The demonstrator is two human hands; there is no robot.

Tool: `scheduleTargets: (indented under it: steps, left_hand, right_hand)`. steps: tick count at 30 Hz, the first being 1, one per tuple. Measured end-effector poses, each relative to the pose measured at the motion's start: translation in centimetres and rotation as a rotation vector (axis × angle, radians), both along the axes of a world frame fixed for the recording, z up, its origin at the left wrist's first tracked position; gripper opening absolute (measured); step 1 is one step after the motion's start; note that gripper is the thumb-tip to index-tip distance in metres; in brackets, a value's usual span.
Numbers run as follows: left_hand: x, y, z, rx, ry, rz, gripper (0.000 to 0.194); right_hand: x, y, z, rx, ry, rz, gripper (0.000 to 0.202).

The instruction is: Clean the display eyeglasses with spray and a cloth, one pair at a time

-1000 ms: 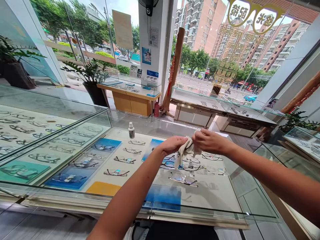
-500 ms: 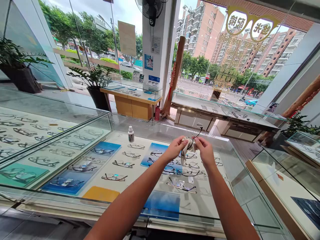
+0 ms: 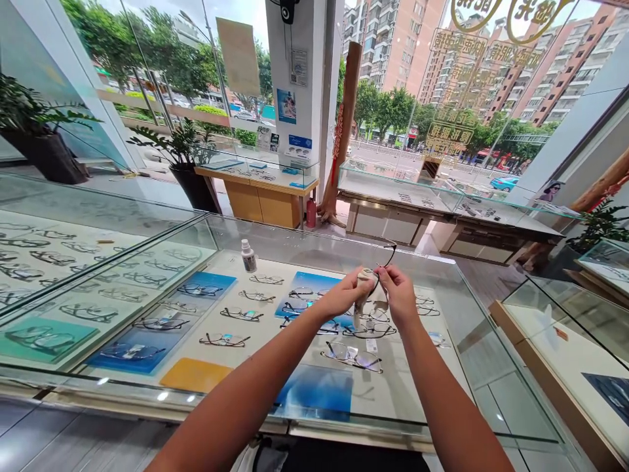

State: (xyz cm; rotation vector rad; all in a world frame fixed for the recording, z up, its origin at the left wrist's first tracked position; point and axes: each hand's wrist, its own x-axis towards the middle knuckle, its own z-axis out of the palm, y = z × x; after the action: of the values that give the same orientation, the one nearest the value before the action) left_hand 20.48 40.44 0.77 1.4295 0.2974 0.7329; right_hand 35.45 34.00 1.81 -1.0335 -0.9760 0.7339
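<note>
Both my hands are held close together above a glass display case [image 3: 314, 429]. A light beige cloth [image 3: 360, 308] is bunched in my left hand [image 3: 350, 293], its end hanging down. Fingers of my right hand [image 3: 396, 293] pinch a pair of dark-framed eyeglasses [image 3: 392, 254] near the hinge, and one thin temple sticks up beyond them. Part of the frame meets the cloth between the hands; the lenses are mostly hidden there. Behind and left of the hands, a small white-capped bottle [image 3: 248, 257] stands on the glass.
Rows of eyeglasses [image 3: 351, 356] lie inside the case under the glass, some on blue cards [image 3: 314, 393]. An orange card [image 3: 195, 375] lies near the front edge. Another glass case [image 3: 540, 334] stands at right. Further back are a wooden-fronted counter [image 3: 263, 204] and potted plants [image 3: 194, 177].
The view has tilted down slightly. My right hand has turned a little, and the cloth hangs differently from my left hand. Both hands keep their hold.
</note>
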Motion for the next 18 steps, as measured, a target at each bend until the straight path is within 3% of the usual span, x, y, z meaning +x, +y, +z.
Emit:
scheduleTargets:
  steps: [18]
  left_hand:
    - [0.8,0.5,-1.2,-0.103,0.004,0.062,0.056]
  right_hand:
    - [0.6,0.1,-0.9,0.05,-0.194,0.053,0.035]
